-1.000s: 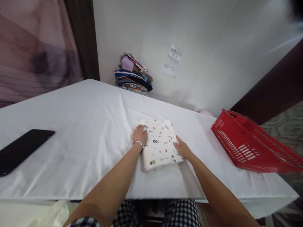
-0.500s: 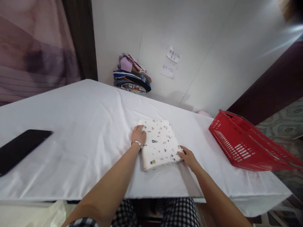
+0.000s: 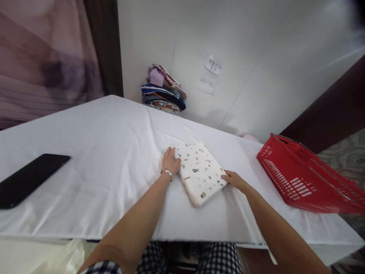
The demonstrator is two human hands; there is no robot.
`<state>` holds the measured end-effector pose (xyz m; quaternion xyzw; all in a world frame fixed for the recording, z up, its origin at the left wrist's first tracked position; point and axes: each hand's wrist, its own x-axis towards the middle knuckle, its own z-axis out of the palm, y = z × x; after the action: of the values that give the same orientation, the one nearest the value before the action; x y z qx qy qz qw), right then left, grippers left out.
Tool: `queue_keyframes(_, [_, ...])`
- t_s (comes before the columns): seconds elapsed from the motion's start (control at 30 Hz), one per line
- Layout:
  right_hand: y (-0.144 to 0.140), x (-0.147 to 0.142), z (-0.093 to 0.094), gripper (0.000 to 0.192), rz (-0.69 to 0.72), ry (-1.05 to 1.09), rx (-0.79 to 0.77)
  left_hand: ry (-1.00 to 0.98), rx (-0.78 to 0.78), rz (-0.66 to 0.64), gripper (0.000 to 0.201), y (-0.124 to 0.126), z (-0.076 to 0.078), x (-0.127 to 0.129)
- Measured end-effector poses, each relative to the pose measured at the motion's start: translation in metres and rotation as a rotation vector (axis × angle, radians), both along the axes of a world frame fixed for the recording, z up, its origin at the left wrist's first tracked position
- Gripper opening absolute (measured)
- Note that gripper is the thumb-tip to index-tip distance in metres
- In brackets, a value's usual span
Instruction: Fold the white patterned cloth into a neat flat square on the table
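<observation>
A folded white cloth (image 3: pixel 200 172) printed with small dark motifs lay on the table (image 3: pixel 94 152), which was draped in a plain white sheet creased in soft ridges, and it was turned so that one corner pointed toward the near edge. The left hand (image 3: pixel 170 163), a silver bracelet (image 3: pixel 167 172) on its wrist, rested flat against the cloth's left edge with the fingers extended and held close together. The right hand (image 3: pixel 235 179) touched the cloth's right corner, its fingers loosely curled and lying close to the sheet; whether they pinched the fabric could not be told. To the right of the cloth, well apart from it, a red plastic basket (image 3: pixel 302 179) stood tilted at the table's end. Far to the left of the cloth a black phone (image 3: pixel 28 179) lay flat on the sheet. Beyond the cloth, against the white panelled wall (image 3: pixel 251 57), sat a stack of coloured folded clothes (image 3: pixel 164 89), with two paper notes (image 3: pixel 210 74) fixed to the wall just to its right. A pinkish curtain (image 3: pixel 42 61) hung behind the table's left side.
</observation>
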<state>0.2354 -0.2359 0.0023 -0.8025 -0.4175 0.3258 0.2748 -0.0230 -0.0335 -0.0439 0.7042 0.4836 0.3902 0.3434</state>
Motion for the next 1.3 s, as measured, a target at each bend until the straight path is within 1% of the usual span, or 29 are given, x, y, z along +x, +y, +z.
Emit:
queue_keyframes(0.1, [-0.008,-0.008,-0.002,0.035,-0.004,-0.145,0.039,0.017,0.009,0.003,0.055,0.002,-0.003,0.000])
queue_keyframes(0.13, [-0.011,-0.010,-0.004,0.034,-0.031,-0.174,0.044,0.025,0.011,0.006,0.054,0.002,-0.004,0.000])
queue_keyframes(0.2, [-0.015,-0.011,-0.007,0.034,-0.103,-0.166,0.024,0.039,0.014,0.011,0.052,0.003,-0.005,0.000])
queue_keyframes(0.27, [-0.015,-0.012,-0.009,0.034,-0.168,-0.093,-0.002,0.046,0.022,0.014,0.049,0.004,-0.005,0.000])
queue_keyframes(0.37, [-0.014,-0.016,-0.005,0.033,-0.246,0.052,0.001,0.046,0.041,0.022,0.045,0.004,-0.005,0.000])
queue_keyframes(0.53, [-0.012,-0.026,0.001,0.035,-0.376,0.342,0.085,0.065,0.012,0.012,0.043,0.002,-0.002,-0.001])
queue_keyframes(0.6, [-0.012,-0.029,-0.002,0.035,-0.398,0.429,0.150,0.071,0.005,0.011,0.043,0.001,0.000,-0.002])
queue_keyframes(0.67, [-0.012,-0.030,-0.005,0.035,-0.414,0.471,0.206,0.071,0.003,0.013,0.044,0.000,0.000,-0.002])
queue_keyframes(0.83, [-0.015,-0.032,-0.012,0.034,-0.390,0.505,0.259,0.094,0.010,0.010,0.046,0.000,0.001,-0.002])
queue_keyframes(0.93, [-0.015,-0.022,-0.014,0.038,-0.371,0.526,0.269,0.113,0.029,0.018,0.049,0.000,0.000,-0.003])
queue_keyframes(1.0, [-0.012,-0.007,-0.016,0.043,-0.381,0.501,0.270,0.116,0.040,0.017,0.050,0.001,0.000,-0.003])
queue_keyframes(1.07, [-0.006,0.012,-0.018,0.048,-0.423,0.418,0.262,0.118,0.051,0.005,0.050,0.002,0.000,-0.003])
queue_keyframes(1.13, [0.004,0.030,-0.018,0.055,-0.494,0.303,0.262,0.131,0.056,-0.019,0.052,0.001,0.000,-0.003])
queue_keyframes(1.2, [0.016,0.043,-0.020,0.062,-0.560,0.212,0.304,0.155,0.046,-0.051,0.054,0.001,0.002,-0.003])
queue_keyframes(1.3, [0.033,0.051,-0.023,0.065,-0.612,0.137,0.405,0.193,0.019,-0.103,0.056,-0.001,0.006,-0.004])
